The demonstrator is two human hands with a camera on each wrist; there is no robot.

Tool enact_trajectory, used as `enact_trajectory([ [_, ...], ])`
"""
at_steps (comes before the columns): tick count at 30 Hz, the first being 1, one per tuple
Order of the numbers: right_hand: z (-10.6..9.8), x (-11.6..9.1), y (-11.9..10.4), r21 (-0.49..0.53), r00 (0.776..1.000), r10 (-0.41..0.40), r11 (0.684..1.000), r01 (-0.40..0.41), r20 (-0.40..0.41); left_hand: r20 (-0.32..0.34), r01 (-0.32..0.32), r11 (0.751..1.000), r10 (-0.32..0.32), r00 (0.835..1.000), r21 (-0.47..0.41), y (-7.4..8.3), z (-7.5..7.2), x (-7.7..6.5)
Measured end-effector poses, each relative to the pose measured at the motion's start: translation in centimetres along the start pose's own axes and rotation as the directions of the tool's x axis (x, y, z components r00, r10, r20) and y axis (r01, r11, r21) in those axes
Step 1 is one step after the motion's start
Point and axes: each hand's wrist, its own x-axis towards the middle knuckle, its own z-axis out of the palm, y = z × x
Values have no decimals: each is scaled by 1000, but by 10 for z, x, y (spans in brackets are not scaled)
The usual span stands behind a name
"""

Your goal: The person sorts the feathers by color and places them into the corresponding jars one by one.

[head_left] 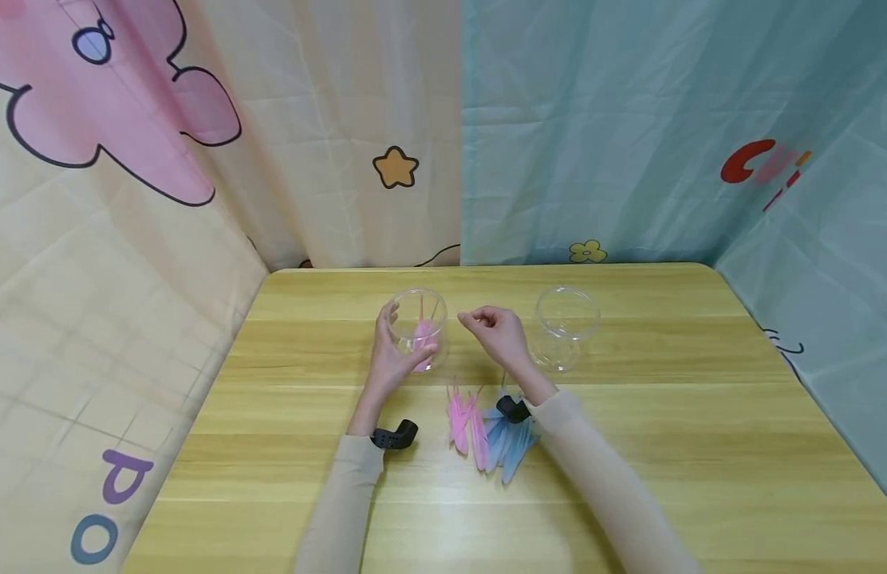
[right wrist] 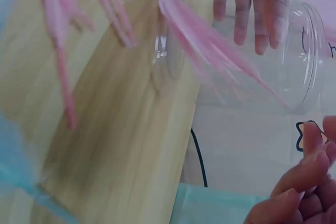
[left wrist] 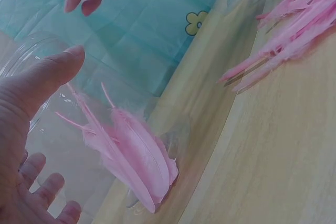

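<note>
A clear jar [head_left: 444, 309] stands on the table with several pink feathers [left wrist: 134, 150] inside, quills pointing up. My left hand [head_left: 392, 359] holds this jar from its left side, thumb across the near side and fingers around the back. Just right of the jar's rim, my right hand [head_left: 502, 335] is in the air with loosely curled fingers and nothing visible between them. Below the hands, loose pink feathers [head_left: 478, 434] lie beside blue feathers [head_left: 511, 450], which the right wrist partly covers.
A second clear jar [head_left: 567, 333] stands to the right, behind the right forearm, with no feathers visible inside. The wooden table [head_left: 271, 478] ends at curtains [head_left: 329, 159] at the back and sides. Each wrist wears a black camera [head_left: 396, 436].
</note>
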Motion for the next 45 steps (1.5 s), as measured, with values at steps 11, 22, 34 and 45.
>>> enact_trajectory([
  [11, -12, -21, 15, -331, 926, 138, 944, -15, 352, -6, 7, 1000, -7, 1000, 0, 2, 0, 1],
  [22, -13, -37, 15, -591, 823, 264, 800, 104, 502, -3, 14, 1000, -14, 1000, -2, 3, -1, 1],
  [34, -3, -43, 22, -644, 838, 278, 757, 110, 470, -9, 22, 1000, -22, 1000, -1, 3, 1, -1],
  [45, -1, -45, 26, -583, 835, 291, 811, 44, 467, -10, 7, 1000, -7, 1000, -2, 3, 1, -1],
])
